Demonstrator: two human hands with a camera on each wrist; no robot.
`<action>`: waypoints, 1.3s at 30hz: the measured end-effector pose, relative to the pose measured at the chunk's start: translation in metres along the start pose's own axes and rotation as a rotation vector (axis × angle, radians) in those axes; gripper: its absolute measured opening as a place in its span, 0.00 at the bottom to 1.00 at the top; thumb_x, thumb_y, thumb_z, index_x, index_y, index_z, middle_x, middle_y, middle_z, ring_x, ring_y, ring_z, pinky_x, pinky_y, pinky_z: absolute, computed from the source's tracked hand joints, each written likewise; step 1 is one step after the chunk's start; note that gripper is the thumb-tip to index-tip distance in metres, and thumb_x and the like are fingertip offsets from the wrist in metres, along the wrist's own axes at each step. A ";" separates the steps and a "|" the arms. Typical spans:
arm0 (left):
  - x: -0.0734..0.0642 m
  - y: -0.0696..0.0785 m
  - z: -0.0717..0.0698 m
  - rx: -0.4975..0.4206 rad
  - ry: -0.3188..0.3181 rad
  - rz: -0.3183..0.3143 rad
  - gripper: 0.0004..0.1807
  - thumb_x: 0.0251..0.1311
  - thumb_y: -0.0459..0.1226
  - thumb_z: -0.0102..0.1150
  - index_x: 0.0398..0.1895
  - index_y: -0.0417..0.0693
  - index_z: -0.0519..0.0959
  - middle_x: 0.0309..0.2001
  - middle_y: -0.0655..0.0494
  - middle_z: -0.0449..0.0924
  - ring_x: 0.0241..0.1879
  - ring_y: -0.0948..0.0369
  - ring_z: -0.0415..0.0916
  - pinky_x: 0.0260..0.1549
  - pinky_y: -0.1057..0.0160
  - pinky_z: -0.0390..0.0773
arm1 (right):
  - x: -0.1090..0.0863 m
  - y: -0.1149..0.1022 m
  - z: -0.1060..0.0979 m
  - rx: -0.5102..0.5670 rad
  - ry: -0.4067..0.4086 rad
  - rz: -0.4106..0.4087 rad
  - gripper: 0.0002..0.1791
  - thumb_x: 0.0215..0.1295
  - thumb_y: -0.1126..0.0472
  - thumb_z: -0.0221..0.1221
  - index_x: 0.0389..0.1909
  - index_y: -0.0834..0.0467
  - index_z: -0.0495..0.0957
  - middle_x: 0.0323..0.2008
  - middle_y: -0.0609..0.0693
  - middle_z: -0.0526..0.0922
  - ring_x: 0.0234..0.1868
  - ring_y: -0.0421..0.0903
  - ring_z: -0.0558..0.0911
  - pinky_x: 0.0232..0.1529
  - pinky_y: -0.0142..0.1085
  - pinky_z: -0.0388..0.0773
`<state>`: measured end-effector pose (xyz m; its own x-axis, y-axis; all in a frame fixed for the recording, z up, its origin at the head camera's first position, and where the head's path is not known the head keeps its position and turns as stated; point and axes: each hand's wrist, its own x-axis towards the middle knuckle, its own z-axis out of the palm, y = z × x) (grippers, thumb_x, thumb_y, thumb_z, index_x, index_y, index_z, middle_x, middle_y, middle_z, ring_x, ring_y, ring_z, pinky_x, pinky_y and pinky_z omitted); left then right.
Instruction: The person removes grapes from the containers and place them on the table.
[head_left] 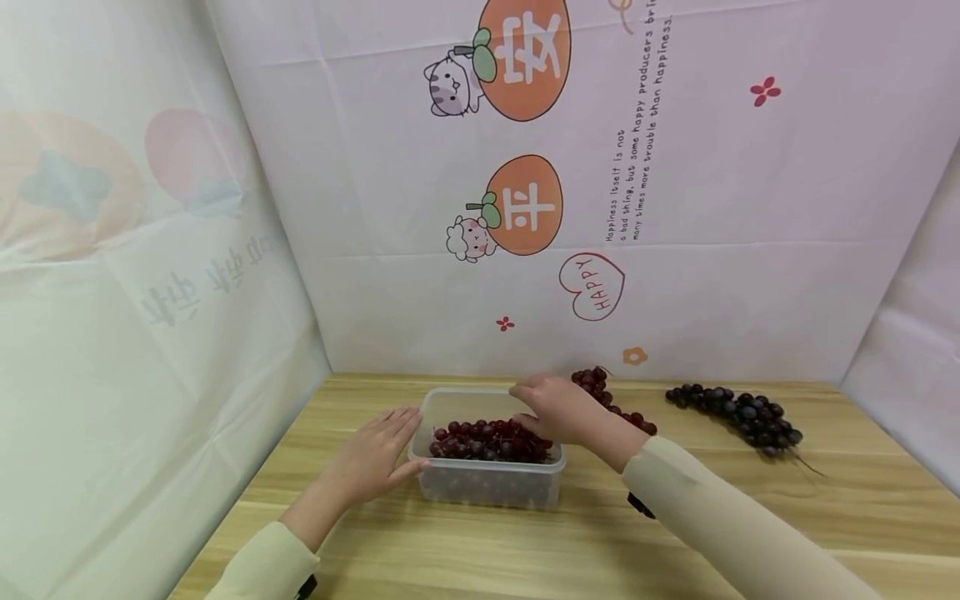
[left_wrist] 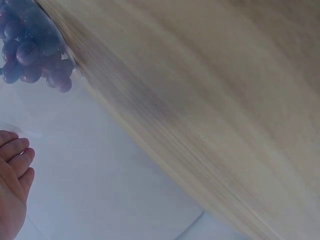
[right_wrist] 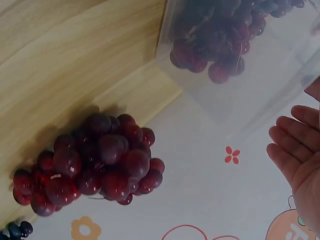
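A clear plastic container holds bunches of dark red grapes. My left hand lies against the container's left end, its fingers extended and its thumb at the front rim. At the right end is my right hand, with the thumb over the grapes and the fingers toward the back rim. In the right wrist view, the fingers of that hand look fairly straight, with nothing gripped. The left wrist view has the left hand near the lower left, below grapes seen through the container wall.
Another red grape bunch lies on the wooden table just right of the container, partly behind my right arm in the head view. Farther right is a black grape bunch. A printed white cloth hangs behind the table.
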<state>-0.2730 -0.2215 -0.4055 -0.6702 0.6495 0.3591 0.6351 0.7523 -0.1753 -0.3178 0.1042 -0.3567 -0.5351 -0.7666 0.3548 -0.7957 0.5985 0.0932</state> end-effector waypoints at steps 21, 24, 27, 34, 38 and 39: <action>0.000 -0.002 0.001 -0.024 -0.001 0.009 0.41 0.69 0.58 0.46 0.68 0.29 0.64 0.67 0.37 0.65 0.67 0.46 0.63 0.68 0.50 0.59 | 0.025 -0.005 0.022 0.159 -0.309 0.166 0.23 0.67 0.52 0.61 0.58 0.62 0.78 0.52 0.56 0.82 0.50 0.50 0.82 0.53 0.44 0.78; 0.000 -0.002 0.001 -0.023 0.004 0.012 0.42 0.69 0.59 0.46 0.67 0.29 0.64 0.67 0.37 0.65 0.66 0.46 0.63 0.67 0.49 0.61 | 0.027 -0.006 0.025 0.161 -0.340 0.190 0.24 0.67 0.52 0.62 0.59 0.62 0.77 0.52 0.54 0.82 0.50 0.50 0.81 0.53 0.44 0.78; 0.000 -0.002 0.001 -0.022 0.001 0.010 0.42 0.69 0.59 0.46 0.68 0.30 0.64 0.67 0.37 0.64 0.67 0.46 0.63 0.67 0.49 0.60 | 0.028 -0.007 0.029 0.154 -0.357 0.207 0.25 0.66 0.51 0.63 0.59 0.61 0.77 0.53 0.53 0.82 0.51 0.50 0.81 0.53 0.44 0.78; -0.001 -0.002 -0.001 -0.033 -0.004 0.006 0.42 0.69 0.59 0.46 0.68 0.29 0.64 0.67 0.37 0.64 0.67 0.46 0.62 0.67 0.49 0.61 | 0.031 -0.011 0.035 0.122 -0.403 0.237 0.25 0.65 0.50 0.64 0.58 0.60 0.78 0.53 0.53 0.82 0.51 0.50 0.81 0.51 0.43 0.80; -0.001 -0.001 -0.001 -0.035 0.002 0.008 0.42 0.69 0.59 0.45 0.67 0.28 0.65 0.67 0.36 0.65 0.66 0.45 0.63 0.67 0.48 0.61 | 0.034 -0.012 0.036 0.098 -0.428 0.254 0.25 0.64 0.50 0.64 0.58 0.58 0.78 0.51 0.52 0.82 0.50 0.49 0.81 0.47 0.42 0.81; -0.001 -0.001 -0.001 -0.034 0.003 0.009 0.42 0.69 0.59 0.45 0.67 0.28 0.65 0.67 0.36 0.65 0.66 0.45 0.63 0.67 0.49 0.61 | 0.034 -0.013 0.037 0.088 -0.434 0.256 0.25 0.63 0.49 0.65 0.58 0.57 0.79 0.51 0.51 0.82 0.49 0.48 0.81 0.46 0.42 0.81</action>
<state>-0.2726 -0.2229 -0.4051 -0.6633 0.6557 0.3607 0.6537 0.7423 -0.1473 -0.3365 0.0618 -0.3798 -0.7696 -0.6352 -0.0651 -0.6346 0.7722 -0.0318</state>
